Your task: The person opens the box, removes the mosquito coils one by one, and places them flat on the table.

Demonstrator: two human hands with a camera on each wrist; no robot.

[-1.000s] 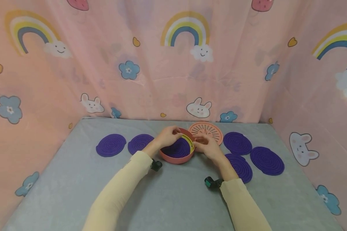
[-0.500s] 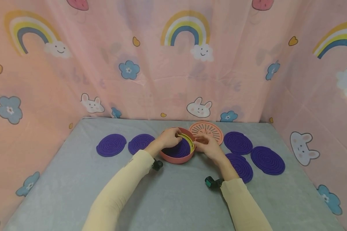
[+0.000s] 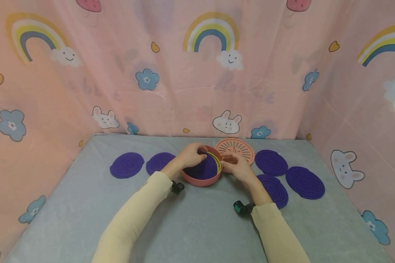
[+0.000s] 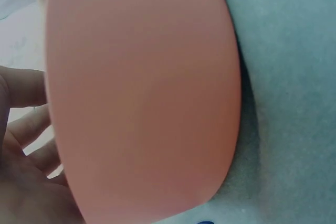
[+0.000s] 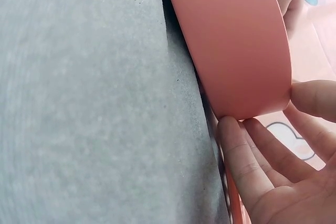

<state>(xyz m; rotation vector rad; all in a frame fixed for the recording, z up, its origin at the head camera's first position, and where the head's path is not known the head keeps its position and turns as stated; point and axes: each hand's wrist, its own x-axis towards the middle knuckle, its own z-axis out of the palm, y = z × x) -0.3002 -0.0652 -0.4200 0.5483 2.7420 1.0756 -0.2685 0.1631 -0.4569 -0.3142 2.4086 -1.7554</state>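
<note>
A round pink mosquito coil box stands at the middle of the table, near the back. Inside lies a purple mosquito coil, with a yellow ring showing along its right edge. My left hand reaches over the rim, its thumb and fingers pinching at the coil's far edge; the exact contact is hidden. My right hand holds the box at the right side. In the right wrist view, its thumb touches the rim and its fingertips meet the lower wall. The left wrist view is mostly filled by the box wall.
Behind the box lies a slotted pink lid. Two purple coils rest to the left, one partly behind my left wrist. Several more coils lie to the right, one partly under my right forearm. A patterned curtain closes the back.
My left hand dipped slightly into the box, then rose back a little. The purple coil now covers more of the yellow ring. My right hand stays at the box's right side.
</note>
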